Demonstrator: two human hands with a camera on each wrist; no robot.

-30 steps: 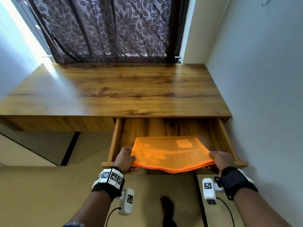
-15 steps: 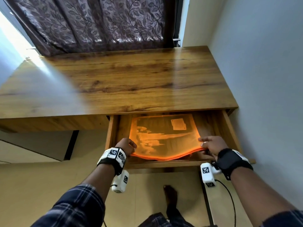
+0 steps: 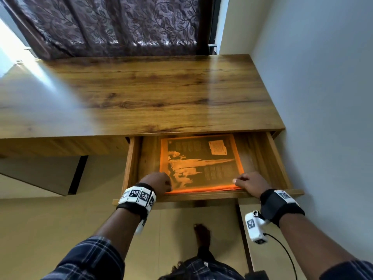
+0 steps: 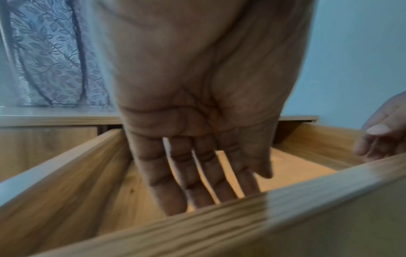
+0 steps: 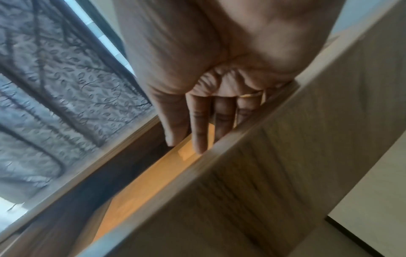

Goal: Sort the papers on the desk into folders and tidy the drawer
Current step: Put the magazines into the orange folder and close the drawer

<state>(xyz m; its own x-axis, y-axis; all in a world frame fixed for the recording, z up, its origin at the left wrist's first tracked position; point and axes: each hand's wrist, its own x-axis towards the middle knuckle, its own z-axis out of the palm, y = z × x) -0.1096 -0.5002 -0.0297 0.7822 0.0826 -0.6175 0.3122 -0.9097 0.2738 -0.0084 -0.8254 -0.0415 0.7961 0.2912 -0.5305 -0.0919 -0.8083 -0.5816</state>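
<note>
Two hands: both are reached down into the open drawer [image 3: 279, 158], palms down, at the near corners of the orange folder [image 3: 201, 164].
Left hand [image 3: 158, 181]: fingers [image 4: 211, 175] are held nearly straight and a little spread, pointing down into the drawer; nothing is gripped in them, and the fingertips are hidden behind the drawer front.
Right hand [image 3: 249, 182]: fingers [image 5: 198, 128] are extended loosely downward, with a ring seen on one; they are laid at the folder's near right corner, and no pinch can be made out.
Orange folder: it is laid flat on the drawer floor, its long axis run front to back and slightly skewed, with the near edge just behind the drawer front; printed pages and a small pale label near the far right corner are seen through the translucent cover.
Drawer: it is pulled out beneath the right part of the wooden desk [image 3: 141, 93].
Surroundings: a leaf-patterned curtain [image 3: 113, 25] is hung behind the desk.
</note>
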